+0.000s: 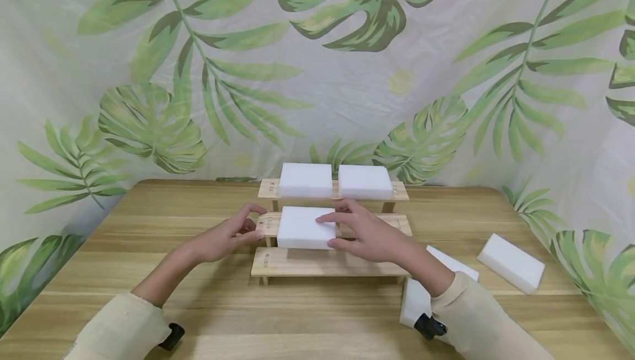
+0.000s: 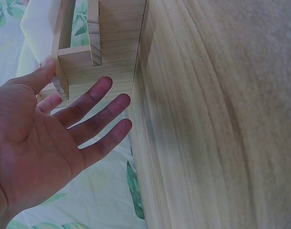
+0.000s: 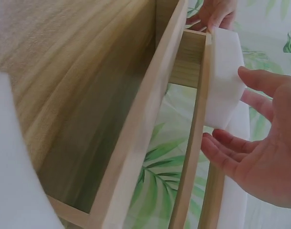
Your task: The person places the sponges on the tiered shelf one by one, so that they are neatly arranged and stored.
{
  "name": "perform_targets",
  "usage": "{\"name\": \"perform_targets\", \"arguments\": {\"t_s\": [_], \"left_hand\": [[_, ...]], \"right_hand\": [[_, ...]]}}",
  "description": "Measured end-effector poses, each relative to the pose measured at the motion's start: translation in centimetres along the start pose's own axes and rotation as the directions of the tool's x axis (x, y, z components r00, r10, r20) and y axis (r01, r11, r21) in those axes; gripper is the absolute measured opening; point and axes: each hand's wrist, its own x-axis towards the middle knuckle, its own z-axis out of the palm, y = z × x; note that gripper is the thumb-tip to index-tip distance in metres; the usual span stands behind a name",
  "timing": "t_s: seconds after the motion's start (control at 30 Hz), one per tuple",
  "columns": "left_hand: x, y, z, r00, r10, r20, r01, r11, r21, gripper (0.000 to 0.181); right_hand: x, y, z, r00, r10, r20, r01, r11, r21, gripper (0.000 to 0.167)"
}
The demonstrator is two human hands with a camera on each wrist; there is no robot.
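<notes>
A three-tier wooden stand (image 1: 327,263) stands on the table. My left hand (image 1: 225,237) pinches the left end of its middle tier between thumb and index finger; the other fingers stretch out loosely in the left wrist view. On that tier lies a white foam block (image 1: 302,227). With fairly straight fingers, my right hand (image 1: 369,230) touches this block at its right side, one fingertip resting on top. Two more white blocks, a left one (image 1: 305,178) and a right one (image 1: 364,181), lie side by side on the top tier.
To the right of the stand a loose white block (image 1: 511,263) lies on the wooden table (image 1: 297,321). Further white blocks (image 1: 413,302) are partly hidden under my right forearm. A leaf-patterned cloth (image 1: 347,101) hangs behind the table.
</notes>
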Motion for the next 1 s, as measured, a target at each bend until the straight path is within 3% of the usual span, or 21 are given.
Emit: {"name": "perform_targets", "arguments": {"t_s": [0.33, 0.6, 1.0], "left_hand": [[0.0, -0.2, 0.0, 1.000, -0.003, 0.000, 0.003, 1.000, 0.012, 0.048], [0.0, -0.3, 0.0, 1.000, -0.006, 0.000, 0.006, 1.000, 0.013, 0.048], [0.0, -0.3, -0.1, 1.000, -0.008, 0.000, 0.008, 1.000, 0.019, 0.048]], "right_hand": [[0.0, 0.2, -0.2, 1.000, -0.021, 0.012, 0.021, 0.998, 0.051, 0.042], [0.4, 0.8, 0.2, 0.999, -0.050, -0.003, 0.050, 0.980, 0.190, 0.039], [0.7, 1.3, 0.7, 0.998, -0.043, -0.056, 0.054, 0.975, 0.215, 0.036]]}}
